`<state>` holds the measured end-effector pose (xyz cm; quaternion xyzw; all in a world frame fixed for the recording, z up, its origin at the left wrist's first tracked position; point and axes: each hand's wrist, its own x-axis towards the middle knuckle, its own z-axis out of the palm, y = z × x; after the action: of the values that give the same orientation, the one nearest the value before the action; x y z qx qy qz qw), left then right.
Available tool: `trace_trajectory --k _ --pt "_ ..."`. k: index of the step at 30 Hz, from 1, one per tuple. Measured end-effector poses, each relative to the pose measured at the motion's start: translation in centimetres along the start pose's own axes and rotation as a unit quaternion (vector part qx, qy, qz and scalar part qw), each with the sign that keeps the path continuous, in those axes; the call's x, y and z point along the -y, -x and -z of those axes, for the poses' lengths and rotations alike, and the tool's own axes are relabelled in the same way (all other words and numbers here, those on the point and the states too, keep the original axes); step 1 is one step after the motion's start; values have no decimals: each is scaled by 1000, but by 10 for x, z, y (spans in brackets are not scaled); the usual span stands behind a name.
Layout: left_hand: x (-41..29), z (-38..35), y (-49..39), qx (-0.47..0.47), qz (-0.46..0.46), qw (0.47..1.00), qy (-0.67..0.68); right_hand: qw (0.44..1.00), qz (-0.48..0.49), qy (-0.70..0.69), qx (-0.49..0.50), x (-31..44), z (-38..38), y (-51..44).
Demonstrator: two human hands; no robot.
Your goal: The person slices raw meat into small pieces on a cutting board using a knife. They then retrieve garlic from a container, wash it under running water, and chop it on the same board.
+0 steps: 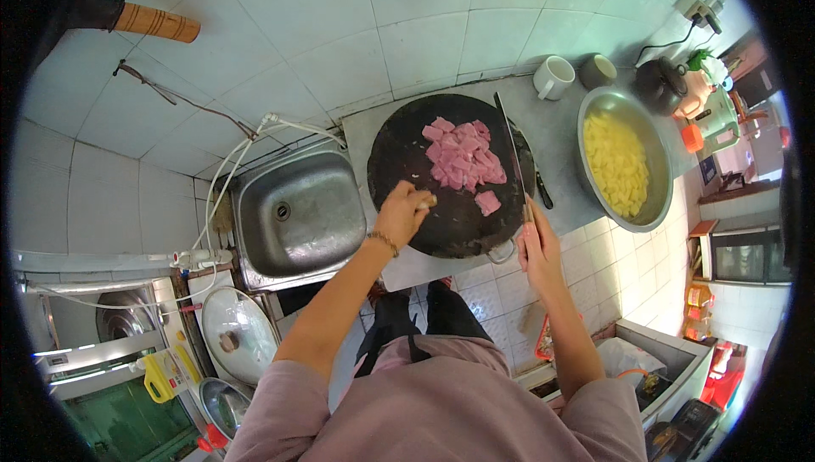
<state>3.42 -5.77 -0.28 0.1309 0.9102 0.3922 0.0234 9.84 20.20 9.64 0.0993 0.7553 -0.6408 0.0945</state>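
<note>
A round dark chopping board (pixel 407 144) lies on the counter, with a heap of cut pink raw meat (pixel 461 153) on it. One separate piece of meat (pixel 488 203) sits apart, below the heap. My right hand (pixel 540 249) grips the handle of a cleaver (pixel 509 144), whose blade is seen almost edge-on over the board's right side. Over the board's lower left, my left hand (pixel 402 212) pinches a small pale piece of food (pixel 428 202), perhaps ginger or garlic. My fingers partly hide it.
Left of the board is a steel sink (pixel 299 207). To the right stands a metal basin (pixel 662 201) of cut yellow pieces in water, perhaps potato. A small black-handled knife (pixel 544 189) lies between board and basin. A white mug (pixel 554 77) and a cup (pixel 597 71) stand by the wall.
</note>
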Motion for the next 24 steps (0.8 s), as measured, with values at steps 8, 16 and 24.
trace_trajectory --k 8,16,24 --pt "-19 -9 36 -68 71 993 62 981 104 158 -39 -48 -36 54" --pt "14 3 67 -159 310 859 374 907 109 407 -24 -77 -78 75" --pt "15 12 100 -189 408 680 580 857 359 271 -253 13 -84 85"
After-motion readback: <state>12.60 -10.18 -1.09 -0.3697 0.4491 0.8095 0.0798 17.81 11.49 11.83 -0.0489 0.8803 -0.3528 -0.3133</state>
